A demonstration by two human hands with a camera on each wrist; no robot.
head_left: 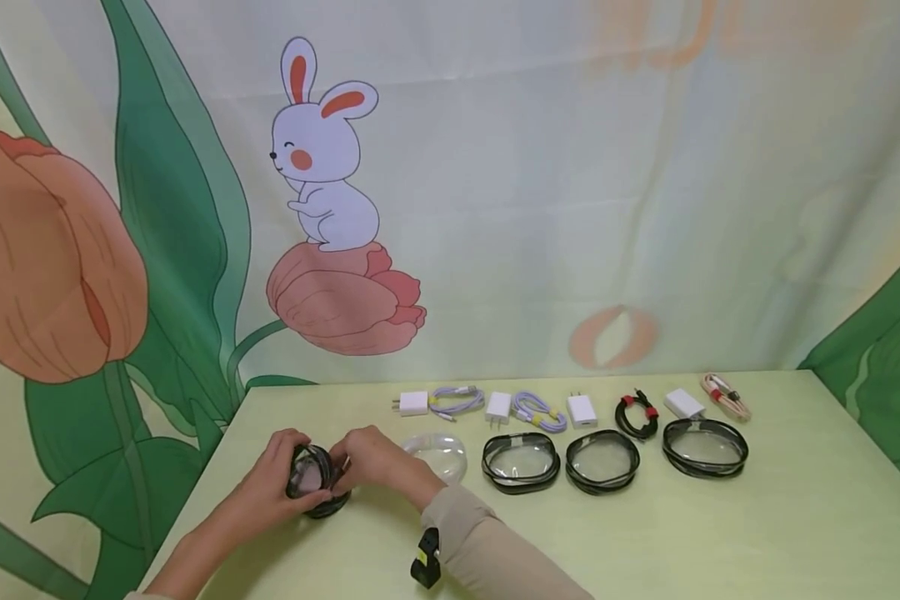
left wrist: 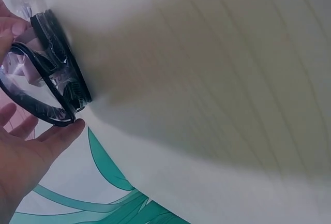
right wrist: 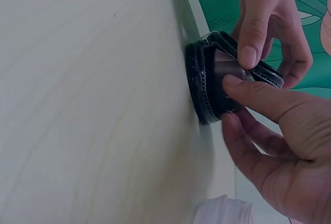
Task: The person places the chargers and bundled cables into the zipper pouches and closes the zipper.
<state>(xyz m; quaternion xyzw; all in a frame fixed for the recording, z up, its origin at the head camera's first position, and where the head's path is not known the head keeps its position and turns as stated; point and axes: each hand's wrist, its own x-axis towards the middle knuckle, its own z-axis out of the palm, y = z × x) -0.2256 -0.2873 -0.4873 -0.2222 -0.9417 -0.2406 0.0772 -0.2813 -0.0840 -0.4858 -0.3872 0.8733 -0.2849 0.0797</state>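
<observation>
"Nearest the right-wrist camera: a right hand (right wrist: 305, 136), thumb and fingers gripping the edge of a clear, black-rimmed zip case (right wrist: 201, 79), thumb tip on a small block (right wrist: 227, 69) too dim to identify."

"And the other fingers?"

"A left hand (head_left: 273, 483) grasps the raised rim opposite, at the left end of a pale green table (head_left: 682, 542). The case's base appears to rest on the tabletop, its mouth agape."

"How is such a hold best managed?"

"By my reading, with the left hand drawing the rim wide, the right thumb steadying the block, and skin and film clear of the zip teeth; a light touch should spare the soft wall from buckling."

"Beyond the hands?"

"Near the right wrist, a pale-trimmed clear case (head_left: 457, 458); then three more black-rimmed cases (head_left: 521, 482) in a row. Behind them, four white power adapters (head_left: 413, 403) alternate with coiled cables (head_left: 725, 398): two lilac, one black with red ties, one pink. A cartoon rabbit (head_left: 341, 204) decorates the backdrop."
</observation>
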